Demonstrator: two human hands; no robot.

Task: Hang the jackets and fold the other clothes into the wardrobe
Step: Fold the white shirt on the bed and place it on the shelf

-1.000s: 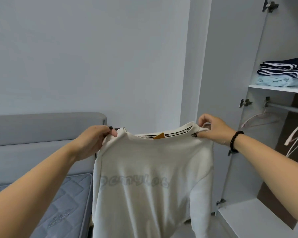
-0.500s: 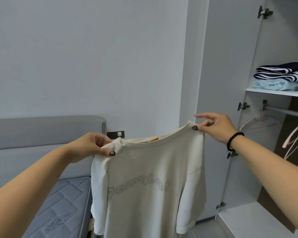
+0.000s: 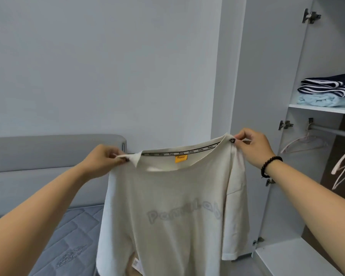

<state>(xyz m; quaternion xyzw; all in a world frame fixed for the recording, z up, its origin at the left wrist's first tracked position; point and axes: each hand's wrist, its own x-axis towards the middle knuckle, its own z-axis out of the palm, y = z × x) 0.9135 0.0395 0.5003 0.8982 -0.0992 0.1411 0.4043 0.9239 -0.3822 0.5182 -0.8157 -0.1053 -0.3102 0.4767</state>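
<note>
A cream T-shirt (image 3: pixel 173 206) with faint grey lettering hangs in the air in front of me, its neckline with an orange tag facing me. My left hand (image 3: pixel 102 160) pinches its left shoulder. My right hand (image 3: pixel 251 146), a black bead bracelet on its wrist, pinches the right shoulder a little higher. The shirt's hem falls below the frame. The open wardrobe (image 3: pixel 319 110) stands to the right.
Folded striped and light blue clothes (image 3: pixel 329 92) lie on the wardrobe shelf. Below it a rail (image 3: pixel 335 130) carries empty hangers (image 3: pixel 305 143). A grey bed with headboard (image 3: pixel 48 152) and quilted mattress (image 3: pixel 68 242) fills the lower left. The wardrobe door (image 3: pixel 267 96) stands open.
The shirt has been raised and spread wider between my hands, and its neck opening with the orange tag now shows clearly. My view has turned slightly.
</note>
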